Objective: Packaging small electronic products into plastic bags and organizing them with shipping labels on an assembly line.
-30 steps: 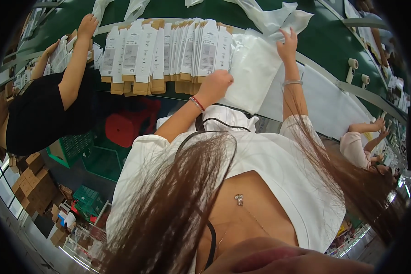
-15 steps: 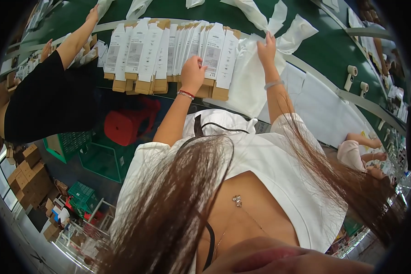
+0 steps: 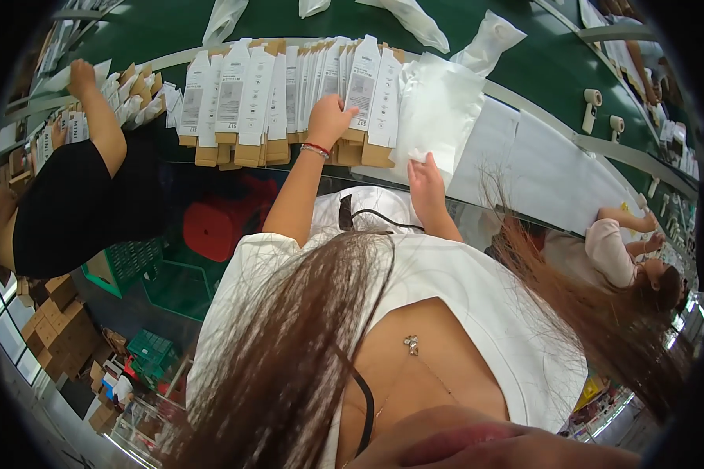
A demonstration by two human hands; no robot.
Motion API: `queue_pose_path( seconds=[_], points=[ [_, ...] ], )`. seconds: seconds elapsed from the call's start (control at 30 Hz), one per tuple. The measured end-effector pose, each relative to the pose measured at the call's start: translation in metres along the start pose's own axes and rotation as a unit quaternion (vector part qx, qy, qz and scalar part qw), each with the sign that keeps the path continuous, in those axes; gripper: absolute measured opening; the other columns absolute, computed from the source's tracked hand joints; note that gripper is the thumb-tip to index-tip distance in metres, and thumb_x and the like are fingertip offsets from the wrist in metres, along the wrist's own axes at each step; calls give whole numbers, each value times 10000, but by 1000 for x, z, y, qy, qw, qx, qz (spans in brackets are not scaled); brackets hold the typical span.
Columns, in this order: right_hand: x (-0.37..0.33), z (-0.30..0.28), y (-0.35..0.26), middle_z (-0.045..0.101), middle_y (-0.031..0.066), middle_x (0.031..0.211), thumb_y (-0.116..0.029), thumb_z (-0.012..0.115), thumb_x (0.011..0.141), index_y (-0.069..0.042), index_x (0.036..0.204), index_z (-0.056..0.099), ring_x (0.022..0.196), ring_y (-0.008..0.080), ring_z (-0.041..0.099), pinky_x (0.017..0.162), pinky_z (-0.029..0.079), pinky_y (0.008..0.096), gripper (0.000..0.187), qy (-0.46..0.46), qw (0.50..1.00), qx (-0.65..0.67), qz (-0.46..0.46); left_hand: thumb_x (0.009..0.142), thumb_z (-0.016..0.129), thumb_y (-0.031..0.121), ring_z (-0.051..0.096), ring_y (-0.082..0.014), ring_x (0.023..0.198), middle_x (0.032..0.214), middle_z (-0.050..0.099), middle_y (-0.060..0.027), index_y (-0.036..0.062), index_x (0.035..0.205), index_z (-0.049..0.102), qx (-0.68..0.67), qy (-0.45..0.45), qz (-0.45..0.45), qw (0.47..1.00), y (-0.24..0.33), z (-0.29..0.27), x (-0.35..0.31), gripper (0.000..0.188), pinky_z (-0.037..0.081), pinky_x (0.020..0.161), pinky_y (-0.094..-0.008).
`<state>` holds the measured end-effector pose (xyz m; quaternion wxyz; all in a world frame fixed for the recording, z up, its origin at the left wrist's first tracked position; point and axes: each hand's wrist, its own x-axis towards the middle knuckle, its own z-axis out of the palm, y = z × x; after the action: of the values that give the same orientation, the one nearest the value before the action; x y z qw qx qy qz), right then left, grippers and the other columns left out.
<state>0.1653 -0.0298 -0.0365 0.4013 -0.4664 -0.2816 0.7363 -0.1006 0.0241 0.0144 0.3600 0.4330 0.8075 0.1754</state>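
Bags (image 3: 450, 98): on the bench (image 3: 551, 172), right of the cartons (image 3: 254, 94); apparently thin and slick, they could slide or lift together if pulled at one edge.
Cartons: overlapping row, which a knock could splay.
Left hand (image 3: 332, 121): raised before the row, thumb outward; grip cannot be told.
Right hand (image 3: 427, 184): fingers upward at the bags' near edge; pinch uncertain.
Hands: apart.

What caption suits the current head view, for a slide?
Left hand at a row of cartons, right hand at the near edge of the white plastic beside them.
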Motion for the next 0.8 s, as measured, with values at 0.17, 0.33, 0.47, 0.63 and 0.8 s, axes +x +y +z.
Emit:
queue_pose_path(
  seconds=[0.17, 0.33, 0.47, 0.63, 0.8],
  points=[
    [-36, 63, -84, 336, 228, 1428, -123, 581, 872, 18, 1389, 366, 1258, 367, 417, 997, 367, 422, 577, 30, 947, 81, 311, 787, 662, 142, 564, -251, 830, 1035, 599, -127, 23, 816, 581, -229, -35, 49, 972, -15, -18, -14, 147, 486, 676, -348],
    [-27, 109, -103, 288, 249, 1457, -135, 622, 848, -29, 1383, 399, 1282, 405, 375, 1043, 326, 475, 589, -11, 989, -143, -37, 821, 609, 170, 562, -235, 1041, 1204, 570, -142, 50, 921, 633, -364, -55, 281, 886, 25, -34, -79, 158, 500, 781, -329],
    [-5, 137, -120, 232, 214, 1490, -170, 700, 784, -65, 1425, 325, 1330, 381, 315, 1071, 298, 450, 751, -149, 983, -82, 63, 873, 583, 239, 496, -228, 1181, 1298, 520, -143, 80, 1066, 620, -358, -80, 379, 849, 29, -31, -109, 253, 486, 860, -317],
    [10, 165, -106, 205, 170, 1516, -123, 781, 641, -122, 1432, 292, 1377, 387, 235, 1103, 257, 452, 930, -292, 839, -389, -243, 958, 476, 419, 479, -235, 1249, 1359, 488, -122, 124, 1325, 483, -683, -137, 174, 696, 21, -78, -109, 471, 459, 950, -334],
    [-7, 189, -91, 243, 129, 1499, -69, 821, 491, -162, 1421, 287, 1393, 395, 193, 1123, 228, 462, 1077, -279, 736, -489, -376, 984, 386, 478, 552, -229, 1162, 1318, 522, -127, 75, 1333, 461, -584, -110, 126, 794, 17, -128, -133, 539, 478, 932, -331]
  ],
)
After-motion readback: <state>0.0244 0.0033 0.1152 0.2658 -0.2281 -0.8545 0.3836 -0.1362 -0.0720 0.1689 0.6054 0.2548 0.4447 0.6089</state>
